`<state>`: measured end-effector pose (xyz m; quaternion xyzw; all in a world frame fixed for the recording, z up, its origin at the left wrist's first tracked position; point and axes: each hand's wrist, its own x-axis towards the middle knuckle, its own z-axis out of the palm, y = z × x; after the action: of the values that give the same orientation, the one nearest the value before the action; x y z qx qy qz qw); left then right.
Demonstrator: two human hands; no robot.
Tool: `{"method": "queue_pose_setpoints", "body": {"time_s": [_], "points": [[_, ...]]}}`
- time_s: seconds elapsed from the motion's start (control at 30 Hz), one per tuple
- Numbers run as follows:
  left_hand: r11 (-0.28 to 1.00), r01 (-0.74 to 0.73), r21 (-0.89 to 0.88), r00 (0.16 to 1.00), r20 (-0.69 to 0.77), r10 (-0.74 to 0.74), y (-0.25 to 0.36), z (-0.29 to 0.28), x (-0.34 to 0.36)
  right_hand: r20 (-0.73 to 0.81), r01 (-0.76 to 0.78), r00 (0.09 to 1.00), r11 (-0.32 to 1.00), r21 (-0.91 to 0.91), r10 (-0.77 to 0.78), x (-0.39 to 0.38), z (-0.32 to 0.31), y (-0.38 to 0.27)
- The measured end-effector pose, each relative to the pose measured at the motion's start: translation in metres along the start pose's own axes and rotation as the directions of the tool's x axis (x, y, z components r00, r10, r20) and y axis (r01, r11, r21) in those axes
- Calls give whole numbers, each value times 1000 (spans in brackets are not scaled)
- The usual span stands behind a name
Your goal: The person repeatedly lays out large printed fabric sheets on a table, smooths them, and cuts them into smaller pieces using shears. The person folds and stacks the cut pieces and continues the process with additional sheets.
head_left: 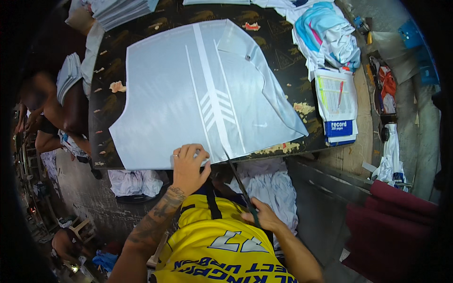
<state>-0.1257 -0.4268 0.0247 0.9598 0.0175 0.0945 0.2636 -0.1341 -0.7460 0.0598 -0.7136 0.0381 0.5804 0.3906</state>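
A light grey fabric panel (160, 89) with white stripes and chevrons lies on the dark, patched tabletop (278, 56), its right part showing a wavy, folded edge. My left hand (190, 162) grips the panel near the table's front edge, fingers curled on it, with a ring on one finger. My right hand (262, 214) is closed round the handle of long dark scissors (238, 181), held low in front of my yellow shirt. The blades reach up to the front edge of the fabric, just right of my left hand, at the central white stripe.
Stacked panels (118, 9), bunched white-and-blue garments (321, 33) and papers with a red pen (332, 92) border the work. White cloth bundles (134, 184) sit below the table edge. Maroon cloth (387, 226) lies at lower right. Other people (66, 118) are at left and lower left (66, 245).
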Motion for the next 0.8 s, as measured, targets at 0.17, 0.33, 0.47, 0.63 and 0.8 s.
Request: {"method": "queue_pose_setpoints", "body": {"time_s": [0.17, 0.33, 0.47, 0.63, 0.8], "points": [[991, -38, -129, 974, 217, 66, -18, -6, 6, -174, 62, 983, 998, 10, -59, 37, 30, -34], [991, -38, -126, 967, 244, 68, -23, -4, 10, -186, 87, 980, 995, 44, -77, 29, 33, -37], [988, -26, -155, 965, 253, 65, -24, -5, 10, -160, 47, 986, 996, 79, -34, 30, 30, -33], [984, -16, -176, 961, 270, 64, -24, -8, 14, -103, -157, 982, 987, 36, 160, 36, 25, -39], [983, 18, -185, 952, 302, 40, -24, -10, 16, -158, -8, 987, 992, 122, 27, 43, 21, -66]]}}
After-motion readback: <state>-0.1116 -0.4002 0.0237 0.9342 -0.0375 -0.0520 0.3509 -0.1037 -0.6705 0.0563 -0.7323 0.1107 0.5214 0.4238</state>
